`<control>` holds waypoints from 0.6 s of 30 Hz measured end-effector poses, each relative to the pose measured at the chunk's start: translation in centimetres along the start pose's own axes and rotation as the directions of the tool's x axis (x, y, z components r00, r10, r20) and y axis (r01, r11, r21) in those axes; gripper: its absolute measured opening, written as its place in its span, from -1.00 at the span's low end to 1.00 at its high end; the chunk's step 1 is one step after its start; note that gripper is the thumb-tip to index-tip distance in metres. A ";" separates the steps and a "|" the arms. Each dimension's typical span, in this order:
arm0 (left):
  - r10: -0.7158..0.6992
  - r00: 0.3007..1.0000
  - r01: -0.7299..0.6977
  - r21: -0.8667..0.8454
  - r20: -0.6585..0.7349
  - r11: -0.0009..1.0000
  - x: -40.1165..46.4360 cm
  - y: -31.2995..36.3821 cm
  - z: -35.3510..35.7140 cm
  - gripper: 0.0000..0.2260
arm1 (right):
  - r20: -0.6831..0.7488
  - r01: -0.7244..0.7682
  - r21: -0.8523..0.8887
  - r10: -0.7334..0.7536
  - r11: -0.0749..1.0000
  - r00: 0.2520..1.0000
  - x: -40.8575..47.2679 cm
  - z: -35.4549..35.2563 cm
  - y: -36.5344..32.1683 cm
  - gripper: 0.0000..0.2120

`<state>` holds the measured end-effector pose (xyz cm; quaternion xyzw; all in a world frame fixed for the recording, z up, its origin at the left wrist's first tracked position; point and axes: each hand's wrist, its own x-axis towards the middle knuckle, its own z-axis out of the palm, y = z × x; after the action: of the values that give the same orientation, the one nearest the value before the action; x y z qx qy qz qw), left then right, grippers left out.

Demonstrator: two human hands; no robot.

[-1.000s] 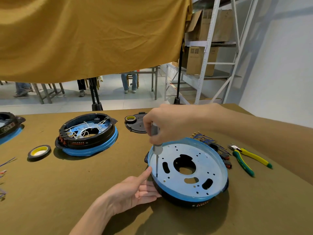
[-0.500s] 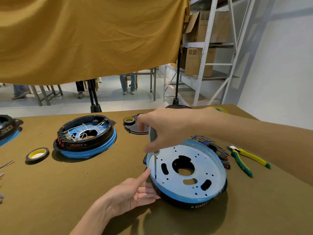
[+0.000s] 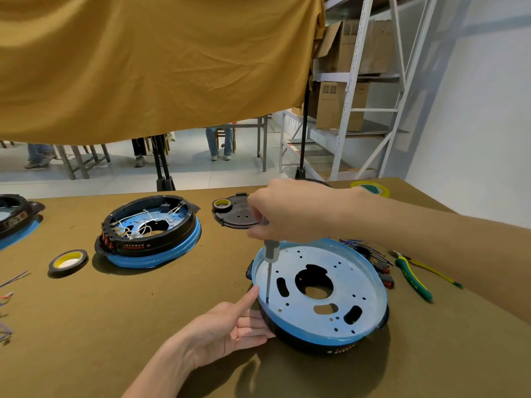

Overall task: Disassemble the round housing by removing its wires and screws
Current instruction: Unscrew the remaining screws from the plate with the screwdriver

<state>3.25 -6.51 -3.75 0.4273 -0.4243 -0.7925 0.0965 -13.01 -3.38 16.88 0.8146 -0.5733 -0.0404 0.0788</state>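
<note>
Left hand [image 3: 227,326]: open, palm up, fingers relaxed and resting against the near-left side wall of the round housing [image 3: 320,294]; the thumb points up along the blue rim.

Right hand [image 3: 287,214]: fingers curled round the handle of a screwdriver [image 3: 269,265], held roughly upright. The shaft runs down to the pale metal plate of the housing, tip at a hole near the plate's left edge, just beside the left thumb.

The housing lies flat on the brown table [image 3: 143,326], plate side up, directly below the right hand and touching the left.

To its right: a bundle of loose wires [image 3: 370,254] with red connectors, then green-and-yellow pliers [image 3: 413,277].

Further left: a roll of tape [image 3: 68,261] and a second housing [image 3: 149,228], open side up, white wiring inside. Behind the right hand, a black cover plate [image 3: 238,215] carries another tape roll [image 3: 222,205]. A third unit [image 3: 14,216] sits at the far left edge.
</note>
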 end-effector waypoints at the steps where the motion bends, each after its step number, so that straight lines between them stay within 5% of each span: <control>1: -0.001 1.000 0.001 0.000 0.002 1.000 0.0 0.0 0.0 -0.21 | 0.050 0.026 0.114 -0.032 0.993 0.998 -0.1 -0.3 0.1 -0.79; 4: 0.000 1.000 0.000 -0.005 0.001 1.000 0.1 -0.1 -0.1 -0.21 | 0.178 0.051 0.308 -0.111 0.950 0.978 -0.3 -1.2 0.3 -0.65; 9: 0.011 1.000 -0.011 0.009 0.008 1.000 0.0 0.0 0.0 -0.19 | -0.057 -0.013 -0.064 0.009 0.998 0.998 -0.1 0.4 0.1 -0.60; 12: 0.008 1.000 -0.009 0.006 0.004 1.000 -0.1 0.0 0.0 -0.23 | 0.072 0.044 0.193 -0.059 0.980 0.996 -0.3 -0.5 0.3 -0.78; 14: 0.008 1.000 -0.008 -0.006 -0.002 1.000 -0.2 0.0 0.1 -0.24 | 0.193 0.054 0.323 -0.121 0.945 0.974 -0.6 -1.3 0.2 -0.65; 16: 0.010 1.000 -0.010 -0.013 -0.008 1.000 -0.3 0.0 0.2 -0.24 | 0.156 0.047 0.243 -0.086 0.969 0.984 -0.7 -1.0 -0.2 -0.66; 18: 0.011 1.000 -0.011 -0.008 -0.015 1.000 -0.3 0.0 0.3 -0.26 | 0.015 0.002 -0.015 -0.002 1.000 1.000 -0.8 -0.6 -0.6 -0.57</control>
<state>3.20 -6.18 -3.48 0.4303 -0.4229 -0.7905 0.1058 -12.63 -2.43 17.35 0.8142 -0.5728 -0.0509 0.0803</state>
